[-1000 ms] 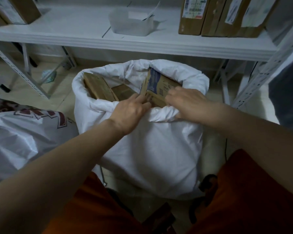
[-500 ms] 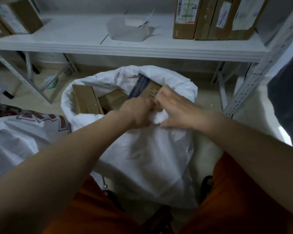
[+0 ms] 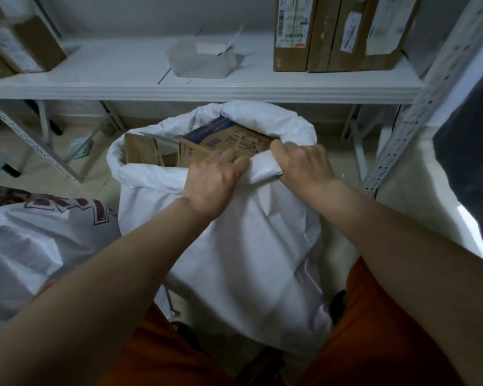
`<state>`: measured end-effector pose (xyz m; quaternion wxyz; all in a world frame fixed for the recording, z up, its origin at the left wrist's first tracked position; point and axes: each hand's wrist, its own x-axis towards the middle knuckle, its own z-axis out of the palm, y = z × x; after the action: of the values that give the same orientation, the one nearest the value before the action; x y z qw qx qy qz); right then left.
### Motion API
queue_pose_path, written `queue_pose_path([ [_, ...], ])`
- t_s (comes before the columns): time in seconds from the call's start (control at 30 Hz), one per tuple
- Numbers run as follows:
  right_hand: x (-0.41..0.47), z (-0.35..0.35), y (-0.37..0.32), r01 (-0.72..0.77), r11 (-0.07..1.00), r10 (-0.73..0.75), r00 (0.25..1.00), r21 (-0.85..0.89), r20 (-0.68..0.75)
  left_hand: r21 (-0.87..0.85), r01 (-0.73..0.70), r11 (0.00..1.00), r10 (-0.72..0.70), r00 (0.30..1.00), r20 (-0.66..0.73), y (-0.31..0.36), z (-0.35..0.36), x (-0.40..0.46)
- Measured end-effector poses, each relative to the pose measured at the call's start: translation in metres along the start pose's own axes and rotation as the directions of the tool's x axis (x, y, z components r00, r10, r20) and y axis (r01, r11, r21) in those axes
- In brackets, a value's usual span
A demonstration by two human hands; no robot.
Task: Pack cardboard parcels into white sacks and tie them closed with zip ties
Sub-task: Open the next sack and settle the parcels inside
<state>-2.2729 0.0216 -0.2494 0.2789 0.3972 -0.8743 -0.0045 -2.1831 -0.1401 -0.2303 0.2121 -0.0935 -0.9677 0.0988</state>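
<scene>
Two hands on one sack mouth. White sack (image 3: 234, 246) stands upright on the floor just in front of the shelf (image 3: 201, 89), mouth open upward, rim rolled outward. Second sack (image 3: 39, 240) with red print lies to its left. Inside the mouth: printed parcel (image 3: 223, 143) tilted, long axis running left-right across the opening, directly beyond both hands; plain parcel (image 3: 141, 150) upright at the left wall. More parcels (image 3: 338, 32) stand on the shelf above and right of the sack. Left hand (image 3: 215, 179) clenched on the near rim, knuckles up, fingertips touching the printed parcel. Right hand (image 3: 301, 162) grasps a bunched rim fold just beside it, wrist angled in. Likely next: gather the rim to close. No zip tie visible.
</scene>
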Motion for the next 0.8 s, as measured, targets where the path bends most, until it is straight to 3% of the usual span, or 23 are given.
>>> queue_pose_path([
  [0.07, -0.005, 0.001, 0.002, -0.038, 0.999, 0.038, 0.994, 0.000, -0.105, -0.038, 0.075, 0.996, -0.063, 0.966, 0.253, 0.007, -0.016, 0.007],
  [0.13, -0.017, 0.001, 0.005, -0.022, 1.000, 0.026, 0.981, 0.021, -0.194, -0.163, 0.191, 0.968, -0.074, 0.838, 0.540, 0.009, -0.037, 0.021],
  [0.2, -0.028, 0.001, 0.005, 0.013, 0.998, 0.002, 0.959, 0.054, -0.284, -0.375, 0.361, 0.854, -0.055, 0.779, 0.625, 0.009, -0.051, 0.041],
  [0.27, -0.039, -0.006, -0.003, 0.028, 0.993, 0.010, 0.949, 0.118, -0.314, -0.455, 0.400, 0.796, 0.018, 0.735, 0.678, 0.015, -0.047, 0.048],
  [0.33, -0.051, -0.013, -0.010, 0.014, 0.970, 0.044, 0.972, 0.243, -0.232, -0.445, 0.431, 0.785, 0.084, 0.637, 0.766, 0.029, -0.035, 0.039],
  [0.4, -0.064, -0.014, -0.002, -0.088, 0.904, 0.097, 0.995, 0.418, 0.000, -0.442, 0.490, 0.751, 0.098, 0.580, 0.809, 0.048, -0.017, 0.026],
  [0.43, -0.070, -0.019, 0.005, -0.231, 0.821, 0.145, 0.969, 0.523, 0.200, -0.421, 0.489, 0.764, 0.056, 0.600, 0.798, 0.058, -0.007, 0.021],
  [0.47, -0.074, -0.025, 0.012, -0.411, 0.661, 0.196, 0.902, 0.628, 0.384, -0.361, 0.456, 0.814, -0.031, 0.654, 0.756, 0.068, 0.001, 0.018],
  [0.53, -0.076, -0.024, 0.029, -0.703, 0.311, 0.423, 0.705, 0.640, 0.569, -0.243, 0.440, 0.865, -0.219, 0.765, 0.605, 0.085, 0.014, 0.015],
  [0.57, -0.072, -0.018, 0.035, -0.789, 0.229, 0.520, 0.594, 0.570, 0.613, -0.235, 0.468, 0.852, -0.277, 0.784, 0.556, 0.093, 0.017, 0.015],
  [0.6, -0.066, -0.010, 0.039, -0.837, 0.198, 0.561, 0.523, 0.510, 0.641, -0.253, 0.486, 0.837, -0.295, 0.789, 0.539, 0.102, 0.019, 0.014],
  [0.67, -0.059, 0.012, 0.039, -0.869, 0.117, 0.564, 0.456, 0.480, 0.688, -0.333, 0.451, 0.828, -0.199, 0.792, 0.577, 0.124, 0.019, 0.009],
  [0.73, -0.058, 0.029, 0.040, -0.862, -0.085, 0.599, 0.357, 0.500, 0.717, -0.452, 0.370, 0.811, -0.015, 0.786, 0.618, 0.136, 0.015, 0.008],
  [0.77, -0.061, 0.033, 0.043, -0.825, -0.213, 0.585, 0.322, 0.524, 0.744, -0.498, 0.335, 0.800, 0.017, 0.817, 0.577, 0.133, 0.011, 0.010],
  [0.8, -0.066, 0.035, 0.048, -0.763, -0.326, 0.551, 0.327, 0.558, 0.768, -0.504, 0.306, 0.808, -0.037, 0.880, 0.474, 0.122, 0.011, 0.018],
])
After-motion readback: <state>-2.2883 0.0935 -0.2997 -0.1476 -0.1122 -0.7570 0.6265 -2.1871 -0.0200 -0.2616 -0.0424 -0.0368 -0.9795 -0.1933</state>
